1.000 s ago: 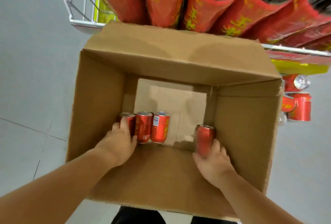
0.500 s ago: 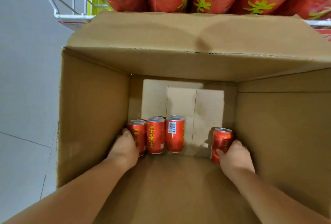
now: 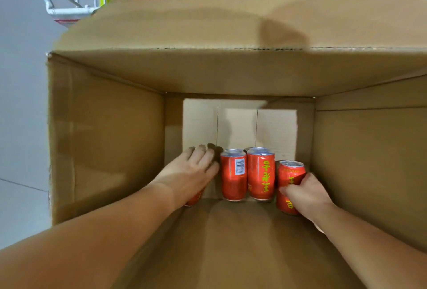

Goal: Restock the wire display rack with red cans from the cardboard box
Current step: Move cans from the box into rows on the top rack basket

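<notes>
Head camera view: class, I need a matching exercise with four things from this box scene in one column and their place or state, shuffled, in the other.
Column one
1. right hand
2. left hand
3. barcode can
4. wire rack

Column two
A. stands free in the cardboard box
B. top left, beyond the box
C. grips the rightmost can
D. lies over a mostly hidden can

Pairs: 1-C, 2-D, 3-A, 4-B.

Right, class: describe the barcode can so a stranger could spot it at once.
Look into the open cardboard box. Red cans stand on its floor between the hands. The barcode can is beside the left hand, the only one showing a white barcode, not yellow characters.
</notes>
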The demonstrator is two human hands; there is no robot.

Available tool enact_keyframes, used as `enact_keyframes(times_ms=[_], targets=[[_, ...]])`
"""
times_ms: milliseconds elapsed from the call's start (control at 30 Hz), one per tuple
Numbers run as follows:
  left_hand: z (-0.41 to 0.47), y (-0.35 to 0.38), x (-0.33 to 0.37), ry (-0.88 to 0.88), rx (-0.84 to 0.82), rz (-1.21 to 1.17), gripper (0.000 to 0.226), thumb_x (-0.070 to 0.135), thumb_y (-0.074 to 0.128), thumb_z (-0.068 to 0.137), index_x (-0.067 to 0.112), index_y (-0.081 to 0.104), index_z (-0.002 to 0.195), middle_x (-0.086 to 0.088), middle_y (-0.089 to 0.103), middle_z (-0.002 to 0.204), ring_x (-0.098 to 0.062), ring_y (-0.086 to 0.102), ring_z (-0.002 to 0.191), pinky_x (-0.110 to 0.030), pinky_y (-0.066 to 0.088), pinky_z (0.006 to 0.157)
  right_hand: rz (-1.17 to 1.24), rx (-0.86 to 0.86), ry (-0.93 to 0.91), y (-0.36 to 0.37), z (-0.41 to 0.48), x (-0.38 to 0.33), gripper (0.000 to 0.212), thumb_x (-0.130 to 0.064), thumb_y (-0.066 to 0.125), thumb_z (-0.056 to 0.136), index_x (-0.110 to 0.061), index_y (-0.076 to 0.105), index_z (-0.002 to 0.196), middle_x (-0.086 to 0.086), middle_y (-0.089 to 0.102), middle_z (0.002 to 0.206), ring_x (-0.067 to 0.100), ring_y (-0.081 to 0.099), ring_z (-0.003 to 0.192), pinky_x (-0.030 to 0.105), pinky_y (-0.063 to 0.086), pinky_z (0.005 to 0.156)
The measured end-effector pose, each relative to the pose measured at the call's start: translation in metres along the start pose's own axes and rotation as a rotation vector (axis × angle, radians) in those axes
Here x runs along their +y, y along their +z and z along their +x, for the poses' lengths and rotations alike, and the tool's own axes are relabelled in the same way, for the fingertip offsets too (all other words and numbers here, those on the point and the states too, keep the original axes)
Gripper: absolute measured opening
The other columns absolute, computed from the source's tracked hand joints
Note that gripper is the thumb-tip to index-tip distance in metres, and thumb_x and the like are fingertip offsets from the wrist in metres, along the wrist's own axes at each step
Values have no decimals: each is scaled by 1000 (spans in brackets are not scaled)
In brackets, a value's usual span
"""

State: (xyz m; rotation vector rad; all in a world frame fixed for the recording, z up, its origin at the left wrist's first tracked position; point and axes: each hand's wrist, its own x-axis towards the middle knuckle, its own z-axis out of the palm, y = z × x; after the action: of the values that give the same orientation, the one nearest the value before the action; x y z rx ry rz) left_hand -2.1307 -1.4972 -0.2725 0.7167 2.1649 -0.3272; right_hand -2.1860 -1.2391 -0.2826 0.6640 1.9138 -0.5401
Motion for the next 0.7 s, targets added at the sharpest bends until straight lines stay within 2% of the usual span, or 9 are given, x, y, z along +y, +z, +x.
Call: enact_keyframes(times_ms=[67, 133, 200, 267, 333, 400, 467, 600, 700], targets=[[4, 1, -3, 180, 16, 181, 76, 19, 62, 96, 12, 17, 156, -25, 11, 163, -45, 15, 150, -53, 16, 123, 34, -8, -21, -1, 2, -1, 22, -5, 71, 80, -22, 56, 83, 3, 62, 88, 19, 59, 82, 32, 45, 79], [9, 3, -5, 331, -49, 356, 74, 19, 64, 95, 13, 24, 157, -22, 13, 164, -43, 11, 153, -55, 5, 124, 50, -7, -30, -1, 5, 0, 22, -7, 73, 79, -22, 58, 87, 3, 64, 91, 19, 61, 84, 32, 45, 79], [15, 9, -3, 397, -89, 479, 75, 16, 66, 93, 12, 26, 157, -22, 14, 165, -43, 9, 153, -58, -1, 122, 67, -10, -22, 0, 7, 0, 24, -8, 74, 78, -23, 57, 87, 3, 64, 93, 22, 62, 89, 33, 47, 81], [21, 15, 4, 461, -74, 591, 79, 12, 69, 88, 9, 28, 156, -23, 20, 163, -44, 13, 152, -60, 3, 122, 67, -9, -20, 0, 9, 1, 23, -9, 75, 77, -21, 59, 90, 5, 65, 94, 22, 62, 89, 34, 49, 82], [25, 23, 10, 510, -120, 647, 71, 9, 68, 88, 6, 36, 152, -21, 35, 157, -42, 25, 148, -57, 16, 124, 57, -9, -25, 1, 13, 2, 30, -12, 77, 75, -19, 61, 99, 5, 66, 96, 23, 63, 90, 34, 50, 83], [27, 29, 8, 438, -207, 554, 59, 5, 66, 89, 7, 47, 145, -21, 47, 146, -42, 41, 136, -54, 37, 111, 80, 2, -31, 1, 14, 3, 38, -12, 79, 73, -21, 58, 104, 2, 65, 97, 21, 63, 92, 34, 50, 83], [24, 27, -1, 306, -271, 424, 55, 7, 67, 91, 10, 48, 142, -23, 47, 141, -43, 45, 126, -52, 45, 98, 112, 11, -40, -1, 14, 3, 42, -11, 80, 74, -20, 56, 107, 1, 63, 98, 21, 62, 93, 33, 50, 82], [7, -2, -13, -27, -310, -75, 58, 17, 66, 93, 17, 43, 146, -12, 42, 144, -33, 43, 131, -46, 45, 106, 188, 12, -78, -13, 0, -8, 43, -12, 83, 75, -20, 57, 108, 1, 65, 100, 20, 63, 93, 33, 50, 83], [-15, -34, -22, -261, -225, -505, 61, 23, 71, 88, 25, 45, 143, -5, 46, 136, -24, 46, 125, -39, 49, 102, 196, -3, -140, -31, -24, -23, 45, -16, 84, 76, -24, 57, 111, -1, 66, 101, 19, 64, 96, 38, 53, 91]])
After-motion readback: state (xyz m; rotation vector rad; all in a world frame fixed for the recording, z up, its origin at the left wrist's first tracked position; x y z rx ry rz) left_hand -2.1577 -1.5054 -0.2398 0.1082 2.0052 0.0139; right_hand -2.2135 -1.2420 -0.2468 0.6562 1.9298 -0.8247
